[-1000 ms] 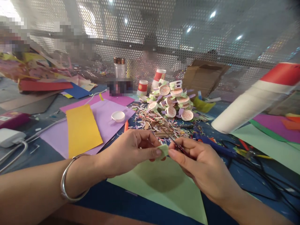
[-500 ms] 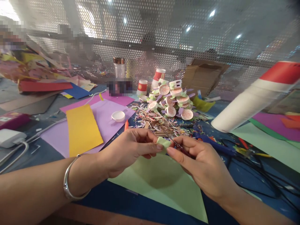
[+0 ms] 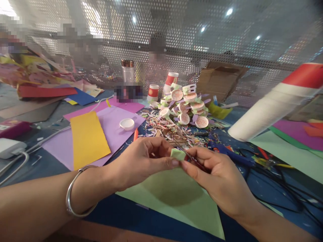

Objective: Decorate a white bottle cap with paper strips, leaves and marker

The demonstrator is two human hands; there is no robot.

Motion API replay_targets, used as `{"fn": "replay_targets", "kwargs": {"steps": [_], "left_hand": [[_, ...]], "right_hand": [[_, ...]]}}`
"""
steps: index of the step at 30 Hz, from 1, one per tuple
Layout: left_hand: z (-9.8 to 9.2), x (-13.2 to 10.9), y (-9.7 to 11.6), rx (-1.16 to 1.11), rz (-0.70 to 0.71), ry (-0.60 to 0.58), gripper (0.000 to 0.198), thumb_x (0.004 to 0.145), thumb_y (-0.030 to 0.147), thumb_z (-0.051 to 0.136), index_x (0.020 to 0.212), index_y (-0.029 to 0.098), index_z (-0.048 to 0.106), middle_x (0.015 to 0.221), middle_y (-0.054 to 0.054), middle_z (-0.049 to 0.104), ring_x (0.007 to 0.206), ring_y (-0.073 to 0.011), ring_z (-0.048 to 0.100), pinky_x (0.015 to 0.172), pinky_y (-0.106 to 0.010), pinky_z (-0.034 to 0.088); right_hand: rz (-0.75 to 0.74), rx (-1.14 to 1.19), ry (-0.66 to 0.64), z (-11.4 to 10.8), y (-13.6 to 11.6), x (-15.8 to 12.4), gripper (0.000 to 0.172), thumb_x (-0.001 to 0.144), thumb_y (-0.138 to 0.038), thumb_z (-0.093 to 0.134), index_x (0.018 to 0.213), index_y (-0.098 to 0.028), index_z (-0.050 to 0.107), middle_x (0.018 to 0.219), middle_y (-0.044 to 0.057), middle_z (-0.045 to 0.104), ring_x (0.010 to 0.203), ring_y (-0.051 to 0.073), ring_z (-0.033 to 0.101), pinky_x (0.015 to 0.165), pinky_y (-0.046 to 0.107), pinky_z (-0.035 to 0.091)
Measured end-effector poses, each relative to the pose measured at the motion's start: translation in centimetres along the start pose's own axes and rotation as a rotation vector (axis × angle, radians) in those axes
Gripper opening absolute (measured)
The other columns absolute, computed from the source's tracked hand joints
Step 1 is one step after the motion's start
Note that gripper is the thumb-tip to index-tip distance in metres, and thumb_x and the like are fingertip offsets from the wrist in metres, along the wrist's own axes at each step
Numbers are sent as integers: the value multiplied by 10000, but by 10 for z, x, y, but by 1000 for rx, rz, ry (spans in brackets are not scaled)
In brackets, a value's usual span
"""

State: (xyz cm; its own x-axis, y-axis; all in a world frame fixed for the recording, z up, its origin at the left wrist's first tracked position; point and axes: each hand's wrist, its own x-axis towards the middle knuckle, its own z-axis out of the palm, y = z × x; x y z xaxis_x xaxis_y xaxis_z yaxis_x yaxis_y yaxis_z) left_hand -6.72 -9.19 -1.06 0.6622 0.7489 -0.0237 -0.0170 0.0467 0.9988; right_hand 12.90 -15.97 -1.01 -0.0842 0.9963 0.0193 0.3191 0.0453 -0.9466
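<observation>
My left hand [image 3: 141,161] pinches a small folded piece of light green paper [image 3: 178,154] between thumb and fingers. My right hand [image 3: 214,174] meets it from the right, fingertips on the same piece, and also holds small dark-red scissors [image 3: 193,158] whose blades point up-left past the paper. Both hands hover over a large light green paper sheet [image 3: 176,198] lying on the blue table. A silver bangle [image 3: 75,191] circles my left wrist.
Behind my hands lie paper scraps [image 3: 171,131] and a pile of round paper-decorated cups [image 3: 184,107]. A yellow sheet [image 3: 87,139] on lilac paper [image 3: 113,131], a white lid [image 3: 127,124], a stack of paper cups [image 3: 275,104], black cables [image 3: 285,188] and a perforated metal screen [image 3: 176,40] surround them.
The green piece has been turned between my fingertips and lifted slightly. Both hands stay almost in place.
</observation>
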Motion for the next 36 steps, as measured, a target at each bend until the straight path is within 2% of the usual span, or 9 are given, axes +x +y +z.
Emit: {"fn": "replay_targets", "kwargs": {"steps": [3, 10, 17, 20, 24, 29, 36], "left_hand": [[-2, 1, 2, 105, 71, 15, 264, 809, 385, 797, 823, 163, 653, 728, 27, 616, 676, -99, 505, 617, -254, 353], [0, 2, 1, -43, -22, 69, 260, 783, 367, 792, 817, 154, 645, 734, 25, 613, 688, -94, 542, 622, -228, 389], [0, 2, 3, 49, -92, -23, 163, 792, 283, 733, 839, 164, 632, 720, 21, 628, 655, -102, 557, 598, -233, 442], [1, 2, 3, 76, -84, -17, 154, 797, 284, 716, 843, 164, 632, 721, 14, 639, 660, -114, 579, 595, -241, 471], [2, 2, 4, 10, -82, 45, 155, 836, 299, 692, 811, 166, 615, 718, 25, 622, 687, -104, 618, 593, -214, 463], [2, 1, 9, -149, -160, 141, 153, 858, 260, 682, 788, 165, 584, 692, 40, 618, 672, -76, 636, 568, -176, 434], [1, 3, 9, -252, -122, 160, 139, 904, 223, 661, 819, 145, 583, 711, 7, 692, 692, -84, 687, 602, -174, 461]], "right_hand": [[25, 27, -5, 0, 3, 1, 204, 842, -401, 712, 826, -209, 646, 705, -3, 572, 632, 134, 458, 554, 252, 375], [-14, 49, -14, -2, 4, 4, 190, 901, -399, 664, 860, -214, 656, 720, -19, 572, 622, 110, 441, 551, 227, 362], [12, 35, -52, 1, -1, 4, 187, 872, -364, 680, 813, -198, 616, 691, -31, 519, 628, 108, 424, 538, 220, 340], [20, 56, -71, 1, -1, 4, 196, 888, -366, 678, 813, -197, 615, 689, -34, 515, 624, 101, 420, 536, 217, 337], [22, 65, -53, -2, 1, 5, 209, 910, -403, 696, 885, -199, 656, 653, -57, 487, 547, 72, 345, 471, 215, 257], [39, 141, -46, -3, 4, 5, 330, 912, -532, 684, 976, -208, 669, 612, -86, 410, 455, 45, 195, 398, 233, 128], [26, 171, 7, -1, 2, 4, 400, 924, -597, 630, 962, -201, 662, 570, -101, 267, 469, 62, 152, 392, 229, 114]]}}
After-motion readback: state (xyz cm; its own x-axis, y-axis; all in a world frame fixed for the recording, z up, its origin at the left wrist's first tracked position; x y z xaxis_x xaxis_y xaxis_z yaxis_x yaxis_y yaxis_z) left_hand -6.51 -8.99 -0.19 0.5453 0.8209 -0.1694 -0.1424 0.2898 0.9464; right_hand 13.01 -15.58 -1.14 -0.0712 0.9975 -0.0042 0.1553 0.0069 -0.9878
